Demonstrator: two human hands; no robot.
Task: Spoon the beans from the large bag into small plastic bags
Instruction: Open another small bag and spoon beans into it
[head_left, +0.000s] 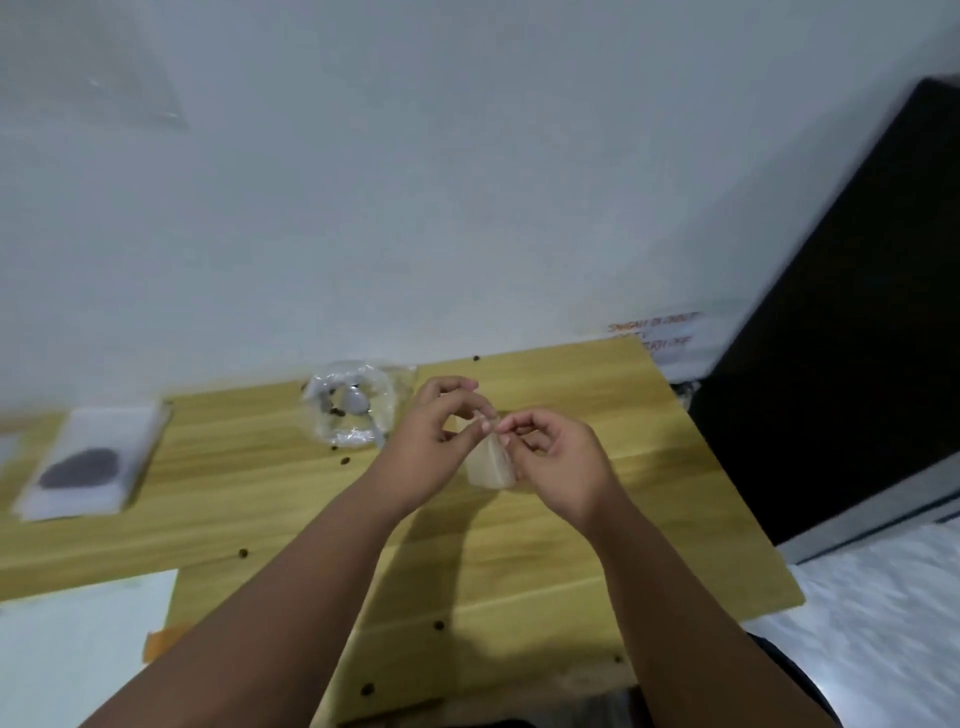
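Note:
A small clear plastic bag (488, 465) hangs between my hands above the wooden table (597, 519). My left hand (441, 441) pinches its top edge from the left, and my right hand (556, 462) pinches it from the right. The small bag looks empty, though blur hides detail. Behind my left hand lies the large clear bag (350, 408), open, with a few dark beans and a metal spoon (358, 402) inside it.
A filled small bag of dark beans (85, 467) lies on a white stack at the table's left. Loose beans (344, 460) dot the tabletop. A white sheet (78, 649) covers the near left corner. A dark panel (857, 312) stands at right.

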